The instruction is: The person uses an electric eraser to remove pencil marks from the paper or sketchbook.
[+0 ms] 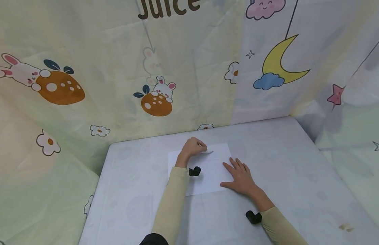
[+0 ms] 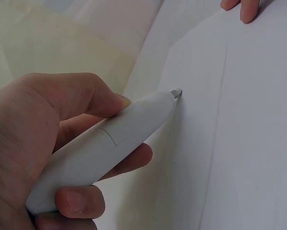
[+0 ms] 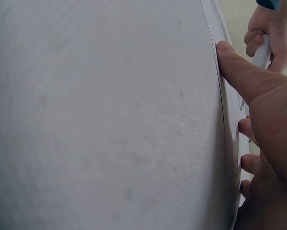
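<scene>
A white sheet of paper point(image 1: 211, 175) lies flat on the white-covered table. My left hand point(image 1: 193, 146), over the sheet's far part, grips a thick white pen-shaped tool point(image 1: 207, 152). In the left wrist view this tool point(image 2: 110, 139) has a small grey metal tip, which points down at the paper point(image 2: 258, 120) and stands right at its surface. A faint straight line runs along the sheet there. My right hand point(image 1: 240, 177) rests on the sheet's right edge with fingers spread and thumb out. The right wrist view shows the right thumb point(image 3: 239, 67) along the paper's edge.
The table point(image 1: 140, 190) reaches back to a patterned cloth wall point(image 1: 116, 85) with printed rabbits, oranges and a moon. Cloth hangs along the left and right sides too. A small tan mark point(image 1: 346, 227) shows on the table at the near right.
</scene>
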{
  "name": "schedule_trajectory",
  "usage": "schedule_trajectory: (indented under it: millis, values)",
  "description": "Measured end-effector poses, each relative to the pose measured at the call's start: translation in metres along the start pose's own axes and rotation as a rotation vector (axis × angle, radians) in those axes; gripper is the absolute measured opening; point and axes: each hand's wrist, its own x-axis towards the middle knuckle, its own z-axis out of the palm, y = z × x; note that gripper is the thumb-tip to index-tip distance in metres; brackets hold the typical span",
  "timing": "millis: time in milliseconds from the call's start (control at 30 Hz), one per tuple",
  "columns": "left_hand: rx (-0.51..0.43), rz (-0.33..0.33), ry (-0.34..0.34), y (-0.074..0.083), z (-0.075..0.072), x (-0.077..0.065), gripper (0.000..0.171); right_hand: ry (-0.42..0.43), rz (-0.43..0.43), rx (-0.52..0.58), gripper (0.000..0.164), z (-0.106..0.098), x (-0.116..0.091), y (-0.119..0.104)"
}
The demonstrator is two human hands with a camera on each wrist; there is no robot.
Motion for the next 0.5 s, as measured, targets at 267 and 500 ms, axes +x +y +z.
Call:
schedule_trajectory:
  millis: [267, 500]
  values:
    - [-0.018, 0.033, -0.018, 0.0023, 0.0014, 0.0013, 0.012, -0.005, -0.001, -0.005, 0.090, 0.0004, 0.0000, 0.0005]
    - [-0.005, 0.018, -0.012, 0.0028, 0.0015, 0.0013, 0.012, -0.003, -0.007, 0.015, 0.090, -0.0013, -0.0009, 0.0004]
